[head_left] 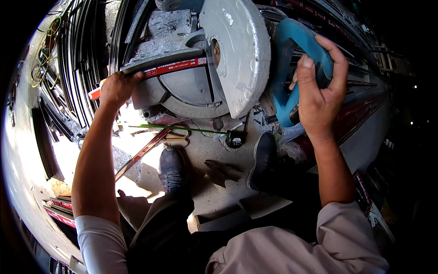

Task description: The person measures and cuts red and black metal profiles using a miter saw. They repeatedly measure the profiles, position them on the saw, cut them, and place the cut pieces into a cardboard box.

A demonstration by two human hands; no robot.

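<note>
A mitre saw with a grey blade guard [239,50] stands in front of me. Its teal handle [285,39] is in the grip of my right hand [321,86], fingers wrapped through the loop. My left hand [117,89] is closed on a dark metal profile with a red printed strip [175,66], which lies across the saw's base [182,86] against the fence. The profile's right end reaches the guard, where the blade's contact with it is hidden. Metal shavings [166,25] cover the saw behind the fence.
On the floor, a tape measure [235,139] lies with its green blade drawn out, near a red-faced strip [143,153] and dark offcuts [222,172]. Long black profiles [75,59] are stacked at the left, with a yellow-green cable [45,59]. Red-wrapped profiles [360,116] lie at the right.
</note>
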